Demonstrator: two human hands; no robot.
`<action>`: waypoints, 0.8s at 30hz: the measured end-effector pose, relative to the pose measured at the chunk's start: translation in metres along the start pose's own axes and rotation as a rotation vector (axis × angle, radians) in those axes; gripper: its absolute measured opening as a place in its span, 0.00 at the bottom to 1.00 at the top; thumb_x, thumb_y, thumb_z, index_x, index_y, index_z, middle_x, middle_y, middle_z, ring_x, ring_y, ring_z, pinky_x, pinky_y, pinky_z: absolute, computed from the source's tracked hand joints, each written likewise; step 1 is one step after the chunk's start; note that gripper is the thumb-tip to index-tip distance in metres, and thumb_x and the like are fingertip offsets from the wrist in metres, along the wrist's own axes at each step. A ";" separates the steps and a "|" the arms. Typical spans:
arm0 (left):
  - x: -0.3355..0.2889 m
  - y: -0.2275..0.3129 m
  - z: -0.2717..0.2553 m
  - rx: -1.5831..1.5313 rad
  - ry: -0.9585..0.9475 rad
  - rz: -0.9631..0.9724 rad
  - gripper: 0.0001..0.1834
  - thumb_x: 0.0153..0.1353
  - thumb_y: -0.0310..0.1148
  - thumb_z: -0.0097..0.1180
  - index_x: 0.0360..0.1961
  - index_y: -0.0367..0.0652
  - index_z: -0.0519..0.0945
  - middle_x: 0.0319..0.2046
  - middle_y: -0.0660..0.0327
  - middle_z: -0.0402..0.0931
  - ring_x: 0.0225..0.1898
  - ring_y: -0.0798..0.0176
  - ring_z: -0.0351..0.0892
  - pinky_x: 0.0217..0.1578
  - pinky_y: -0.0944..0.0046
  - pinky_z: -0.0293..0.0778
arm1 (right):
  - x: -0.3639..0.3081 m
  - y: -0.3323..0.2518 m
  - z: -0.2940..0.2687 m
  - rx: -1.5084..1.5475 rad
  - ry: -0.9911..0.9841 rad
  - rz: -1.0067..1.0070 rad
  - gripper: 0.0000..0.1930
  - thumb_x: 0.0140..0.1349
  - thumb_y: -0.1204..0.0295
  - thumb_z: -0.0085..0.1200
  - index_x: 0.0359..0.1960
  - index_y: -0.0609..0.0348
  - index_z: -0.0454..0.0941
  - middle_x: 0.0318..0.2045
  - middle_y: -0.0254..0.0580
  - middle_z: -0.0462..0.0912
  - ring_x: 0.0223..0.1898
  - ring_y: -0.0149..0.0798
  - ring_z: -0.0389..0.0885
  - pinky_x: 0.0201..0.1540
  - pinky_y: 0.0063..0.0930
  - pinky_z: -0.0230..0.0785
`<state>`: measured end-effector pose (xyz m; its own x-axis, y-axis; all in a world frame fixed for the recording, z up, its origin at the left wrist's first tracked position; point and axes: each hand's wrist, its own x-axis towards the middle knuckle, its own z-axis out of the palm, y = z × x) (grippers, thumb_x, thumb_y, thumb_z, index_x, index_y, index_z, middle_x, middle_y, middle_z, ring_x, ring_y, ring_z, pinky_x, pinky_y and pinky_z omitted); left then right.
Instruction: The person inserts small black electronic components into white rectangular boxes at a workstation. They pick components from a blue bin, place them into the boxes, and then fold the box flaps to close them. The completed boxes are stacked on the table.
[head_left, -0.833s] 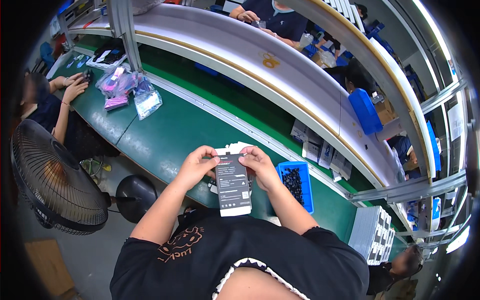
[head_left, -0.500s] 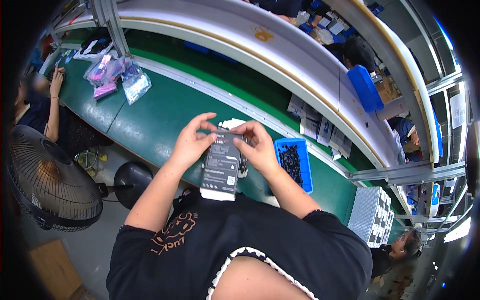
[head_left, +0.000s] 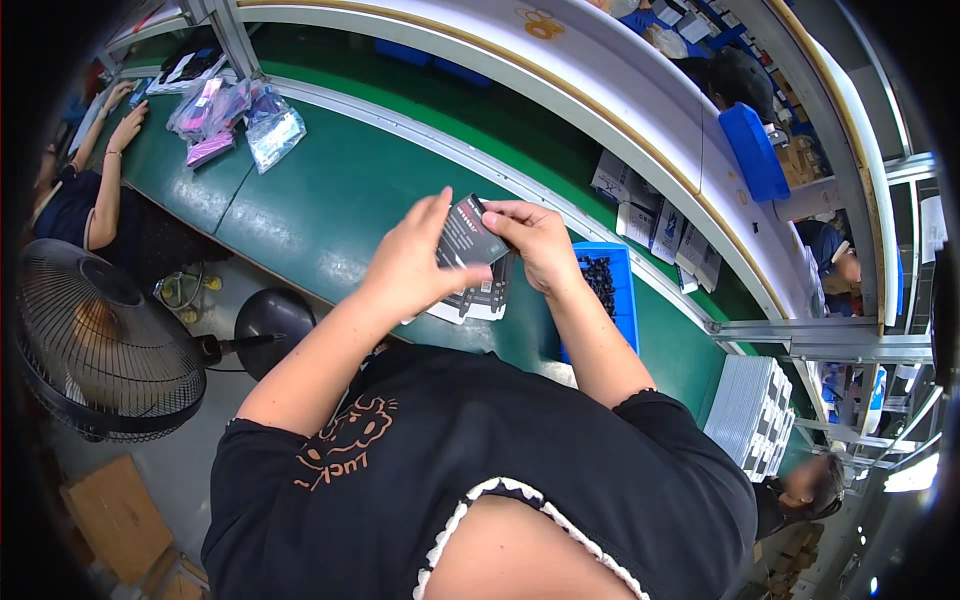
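A small black printed box (head_left: pixel 466 236) is held tilted above the bench in front of my chest. My right hand (head_left: pixel 538 245) pinches its upper right corner between thumb and fingers. My left hand (head_left: pixel 408 258) is curved along its left side, fingers at the edge and thumb across the lower front; the thumb is slightly blurred. Beneath the held box lie more flat black-and-white boxes (head_left: pixel 487 304), partly covered by it and by my left hand. Just right of my right forearm stands a blue bin (head_left: pixel 622 290) of small black parts.
Bagged pink and clear packets (head_left: pixel 275 135) lie at the far left of the green bench (head_left: pixel 330 175). A person's hands (head_left: pixel 125 125) rest near there. A shelf (head_left: pixel 600 110) runs along the back. White trays (head_left: pixel 745 415) are stacked at right; a fan (head_left: pixel 105 345) stands at left.
The box has moved up and away from my body and now leans, its lower end lifted. My left hand has shifted around its left side. More boxes beneath have come into sight.
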<state>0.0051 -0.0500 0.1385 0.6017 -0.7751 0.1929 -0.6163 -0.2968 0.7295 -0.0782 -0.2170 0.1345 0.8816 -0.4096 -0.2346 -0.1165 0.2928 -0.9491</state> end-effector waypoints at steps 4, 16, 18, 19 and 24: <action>-0.012 -0.003 0.008 0.056 -0.052 0.037 0.54 0.37 0.43 0.70 0.63 0.33 0.53 0.54 0.46 0.62 0.55 0.45 0.65 0.55 0.54 0.64 | -0.002 0.006 0.001 0.061 0.066 -0.029 0.12 0.56 0.78 0.56 0.42 0.72 0.77 0.34 0.44 0.81 0.34 0.28 0.78 0.39 0.18 0.70; -0.021 -0.005 0.009 0.138 -0.070 0.065 0.52 0.39 0.39 0.67 0.63 0.33 0.53 0.54 0.46 0.61 0.55 0.44 0.64 0.55 0.54 0.62 | -0.012 0.006 0.008 -0.101 0.031 0.001 0.10 0.59 0.75 0.54 0.41 0.67 0.78 0.34 0.39 0.81 0.36 0.27 0.77 0.41 0.19 0.68; -0.019 -0.007 0.009 0.117 -0.039 0.046 0.52 0.39 0.39 0.67 0.63 0.32 0.53 0.54 0.45 0.61 0.55 0.44 0.63 0.55 0.54 0.62 | -0.018 0.010 0.017 -0.053 0.010 -0.022 0.13 0.62 0.71 0.51 0.46 0.65 0.76 0.38 0.38 0.80 0.41 0.28 0.75 0.47 0.20 0.66; -0.017 -0.010 0.009 0.101 -0.018 0.035 0.52 0.39 0.40 0.67 0.63 0.31 0.53 0.54 0.45 0.61 0.55 0.44 0.63 0.55 0.54 0.62 | -0.022 0.012 0.025 -0.012 0.002 -0.026 0.15 0.64 0.69 0.49 0.49 0.64 0.75 0.40 0.38 0.79 0.44 0.28 0.74 0.50 0.21 0.64; -0.024 -0.021 0.009 0.091 0.022 -0.016 0.53 0.39 0.40 0.68 0.63 0.29 0.53 0.54 0.44 0.62 0.55 0.44 0.64 0.55 0.54 0.62 | -0.026 0.024 0.030 -0.263 -0.156 -0.140 0.22 0.68 0.61 0.41 0.61 0.56 0.65 0.60 0.46 0.63 0.60 0.36 0.62 0.59 0.26 0.56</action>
<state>-0.0012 -0.0301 0.1124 0.6222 -0.7577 0.1967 -0.6496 -0.3595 0.6700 -0.0903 -0.1736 0.1238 0.9546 -0.2865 -0.0820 -0.0850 0.0018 -0.9964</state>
